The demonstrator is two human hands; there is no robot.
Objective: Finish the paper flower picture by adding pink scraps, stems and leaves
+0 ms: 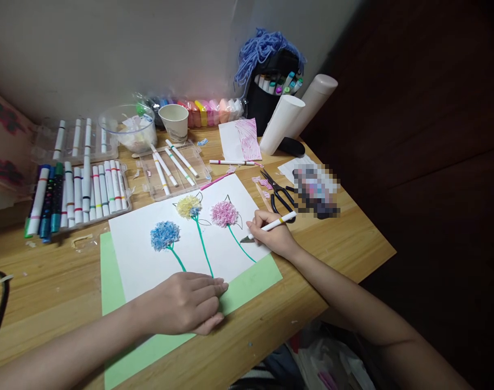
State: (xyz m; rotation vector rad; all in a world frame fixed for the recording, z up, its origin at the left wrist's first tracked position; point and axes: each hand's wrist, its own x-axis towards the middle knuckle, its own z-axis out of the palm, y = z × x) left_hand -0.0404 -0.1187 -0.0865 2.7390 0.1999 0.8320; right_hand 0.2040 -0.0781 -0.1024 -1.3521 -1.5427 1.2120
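Observation:
My right hand (277, 238) is closed around a white marker (278, 221) with a yellow band. Its tip meets a dark green leaf (245, 239) beside the pink flower's stem. On the white paper (135, 271) stand three textured flower heads: blue (164, 235), yellow (187, 206) with a blue patch, and pink (225, 214). Green drawn stems run down from them, and several leaf outlines near the yellow and pink heads are uncoloured. My left hand (186, 303) lies with fingers stretched over the paper's lower edge and the green sheet (249, 284) beneath, covering the lower stem ends.
Black scissors (277, 189) lie right of the paper. Behind are an open marker case (182, 168), a paper cup (174, 122), a clear bowl (129, 130) and white tubes (283, 124). More markers (96, 187) fill a case at left. The table edge (369, 227) slants at right.

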